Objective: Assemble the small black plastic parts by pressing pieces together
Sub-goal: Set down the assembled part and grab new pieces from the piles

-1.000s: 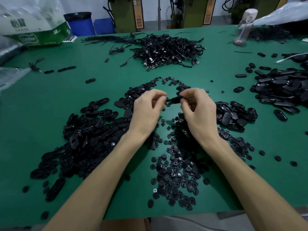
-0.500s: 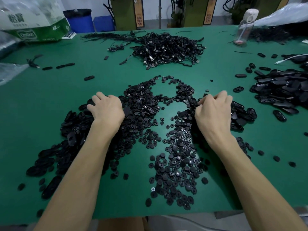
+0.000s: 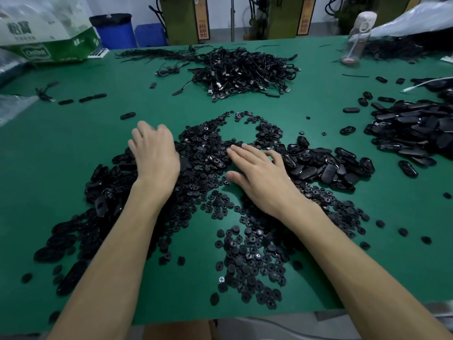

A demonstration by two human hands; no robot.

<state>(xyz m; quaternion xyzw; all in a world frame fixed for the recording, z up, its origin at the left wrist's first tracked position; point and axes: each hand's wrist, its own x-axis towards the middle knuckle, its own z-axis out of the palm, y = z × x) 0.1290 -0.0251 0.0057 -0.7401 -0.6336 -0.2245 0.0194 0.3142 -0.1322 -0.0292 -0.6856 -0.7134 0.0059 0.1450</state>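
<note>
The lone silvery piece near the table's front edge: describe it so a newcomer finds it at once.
On the green table, look at the pile of round black discs nearest the front edge. The silvery piece sits at that pile's lower left rim. It alone is pale, with a cross mark.

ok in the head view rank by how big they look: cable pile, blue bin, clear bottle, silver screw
cable pile
blue bin and clear bottle, about alike (bin partly hidden)
silver screw

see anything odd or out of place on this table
A small silvery cross-marked piece lies at the near edge of the round black parts, the only pale item in that pile. Nothing else stands out.
</note>
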